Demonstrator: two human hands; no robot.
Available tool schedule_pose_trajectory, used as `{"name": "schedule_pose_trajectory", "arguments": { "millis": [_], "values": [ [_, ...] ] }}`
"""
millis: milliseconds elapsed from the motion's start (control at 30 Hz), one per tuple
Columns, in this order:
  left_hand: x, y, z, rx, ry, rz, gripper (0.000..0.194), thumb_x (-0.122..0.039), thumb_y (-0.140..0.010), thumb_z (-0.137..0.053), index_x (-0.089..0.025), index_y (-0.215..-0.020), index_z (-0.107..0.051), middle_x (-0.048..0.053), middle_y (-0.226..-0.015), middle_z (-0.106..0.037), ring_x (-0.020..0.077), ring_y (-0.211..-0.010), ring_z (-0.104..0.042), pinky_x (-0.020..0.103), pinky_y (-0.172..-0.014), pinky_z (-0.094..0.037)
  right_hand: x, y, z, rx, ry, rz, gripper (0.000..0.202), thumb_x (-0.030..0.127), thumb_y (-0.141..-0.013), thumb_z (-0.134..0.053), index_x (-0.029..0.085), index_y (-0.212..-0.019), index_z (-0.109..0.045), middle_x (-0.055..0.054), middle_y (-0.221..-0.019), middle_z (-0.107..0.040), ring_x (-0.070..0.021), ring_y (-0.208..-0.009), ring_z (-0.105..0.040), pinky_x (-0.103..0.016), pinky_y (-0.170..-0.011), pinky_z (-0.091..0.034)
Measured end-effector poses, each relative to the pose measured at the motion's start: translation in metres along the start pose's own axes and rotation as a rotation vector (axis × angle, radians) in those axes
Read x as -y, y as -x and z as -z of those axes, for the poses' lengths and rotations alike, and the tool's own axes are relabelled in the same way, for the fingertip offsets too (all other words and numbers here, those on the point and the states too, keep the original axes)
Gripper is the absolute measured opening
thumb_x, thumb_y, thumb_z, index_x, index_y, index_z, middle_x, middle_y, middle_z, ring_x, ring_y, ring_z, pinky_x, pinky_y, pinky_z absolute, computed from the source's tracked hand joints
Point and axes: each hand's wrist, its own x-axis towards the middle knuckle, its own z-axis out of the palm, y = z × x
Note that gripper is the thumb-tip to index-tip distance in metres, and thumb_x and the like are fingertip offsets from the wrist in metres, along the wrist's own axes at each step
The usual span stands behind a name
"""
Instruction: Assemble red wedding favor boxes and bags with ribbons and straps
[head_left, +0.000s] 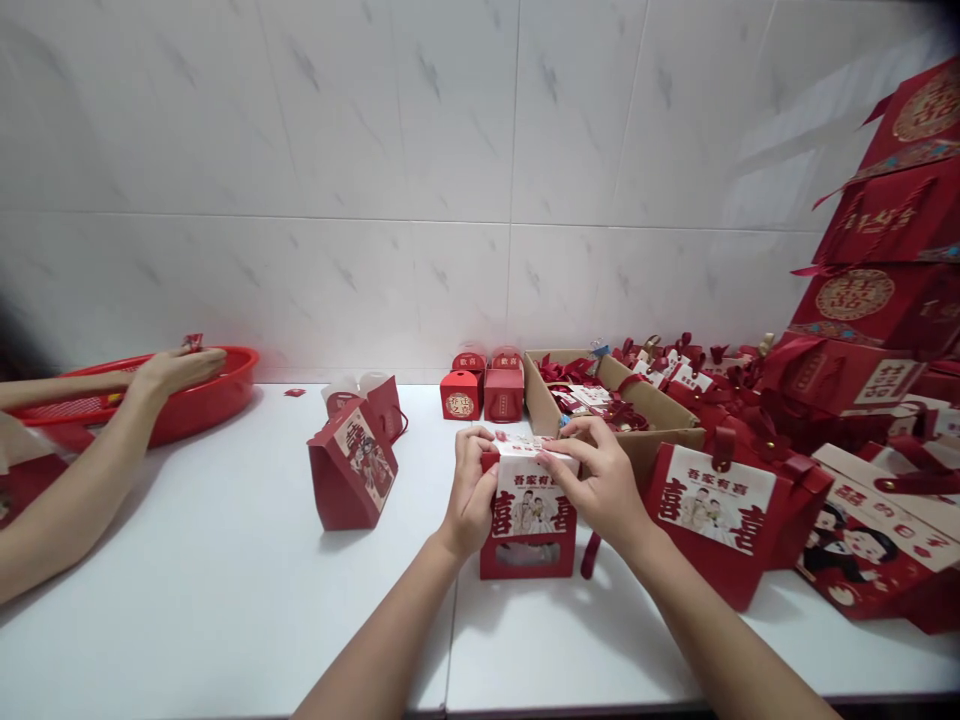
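A red and white gift box (532,515) printed with a couple stands upright on the white table in front of me. My left hand (472,493) wraps its left side, the fingers at the top edge and the thumb along the side. Across the box, my right hand (601,485) grips the white top flap near the right corner with thumb and fingertips. A dark red ribbon strap (591,556) hangs or lies just right of the box; which of the two I cannot tell.
Left of centre stands a red box (351,470) with slanted sides. A co-worker's hands (169,375) reach over a red plastic basket (244,385). Behind my hands sit two small red boxes (461,395) and a cardboard tray (660,410) of ribbons. Finished-looking gift boxes (712,520) crowd the right, beside a tall stack (874,290).
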Motion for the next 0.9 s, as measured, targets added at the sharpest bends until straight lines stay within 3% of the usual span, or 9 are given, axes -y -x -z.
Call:
{"name": "schedule_pose_trajectory", "arguments": {
  "millis": [133,267,400,500,600,700,900],
  "values": [
    [0.001,0.002,-0.004,-0.015,0.040,0.020,0.005,-0.025,-0.085,-0.040,-0.020,-0.085,-0.043,0.009,-0.114,-0.040,0.0242,-0.110,-0.042,0.041,-0.096,-0.035,-0.009,0.005,-0.012,0.063,-0.224,-0.092,0.016,0.035,-0.089,-0.052,0.022,-0.093,-0.060,-0.005,-0.093,-0.060,-0.0194,-0.087,-0.057,-0.032,-0.080,-0.045],
    [-0.001,0.002,-0.010,-0.030,0.353,0.149,0.015,-0.024,-0.084,-0.045,-0.024,-0.092,-0.033,0.003,-0.101,-0.050,0.0169,-0.091,-0.053,0.034,-0.082,-0.044,-0.011,0.016,-0.019,0.032,-0.438,-0.232,0.013,0.035,-0.090,-0.050,0.023,-0.094,-0.048,-0.001,-0.085,-0.057,-0.0155,-0.074,-0.056,-0.026,-0.068,-0.044],
    [-0.006,0.001,-0.011,0.067,0.496,0.221,0.020,-0.032,-0.088,-0.043,-0.024,-0.106,-0.039,0.003,-0.094,-0.056,0.0156,-0.080,-0.056,0.030,-0.073,-0.047,-0.007,0.019,-0.020,-0.001,-0.525,-0.312,0.015,0.034,-0.086,-0.057,0.021,-0.086,-0.049,0.000,-0.082,-0.056,-0.0132,-0.069,-0.053,-0.024,-0.065,-0.043],
    [-0.009,0.000,-0.010,0.087,0.408,0.230,0.030,-0.034,-0.086,-0.053,-0.023,-0.112,-0.041,0.004,-0.096,-0.059,0.0157,-0.079,-0.058,0.029,-0.070,-0.048,-0.005,0.018,-0.021,-0.027,-0.521,-0.324,0.016,0.034,-0.084,-0.061,0.021,-0.084,-0.053,0.000,-0.081,-0.057,-0.0133,-0.071,-0.054,-0.024,-0.067,-0.043],
    [-0.011,-0.001,-0.010,0.089,0.282,0.225,0.026,-0.030,-0.080,-0.064,-0.020,-0.099,-0.049,0.003,-0.092,-0.060,0.0149,-0.077,-0.059,0.027,-0.069,-0.048,-0.004,0.017,-0.023,-0.049,-0.513,-0.311,0.016,0.034,-0.081,-0.064,0.020,-0.082,-0.056,0.000,-0.080,-0.059,-0.0141,-0.074,-0.056,-0.024,-0.069,-0.044],
    [-0.012,-0.002,-0.011,0.086,0.284,0.192,0.017,-0.029,-0.081,-0.062,-0.019,-0.086,-0.050,0.004,-0.091,-0.061,0.0157,-0.082,-0.059,0.027,-0.073,-0.048,-0.005,0.016,-0.024,-0.058,-0.514,-0.317,0.017,0.034,-0.079,-0.066,0.019,-0.079,-0.059,0.000,-0.078,-0.061,-0.0146,-0.074,-0.057,-0.024,-0.070,-0.044],
    [-0.011,-0.003,-0.010,0.086,0.256,0.206,0.017,-0.030,-0.081,-0.062,-0.019,-0.084,-0.049,0.002,-0.087,-0.057,0.0129,-0.076,-0.055,0.025,-0.069,-0.046,-0.007,0.017,-0.025,-0.068,-0.560,-0.361,0.018,0.034,-0.078,-0.067,0.019,-0.079,-0.058,0.000,-0.079,-0.061,-0.0135,-0.071,-0.056,-0.023,-0.064,-0.044]
  ]
}}
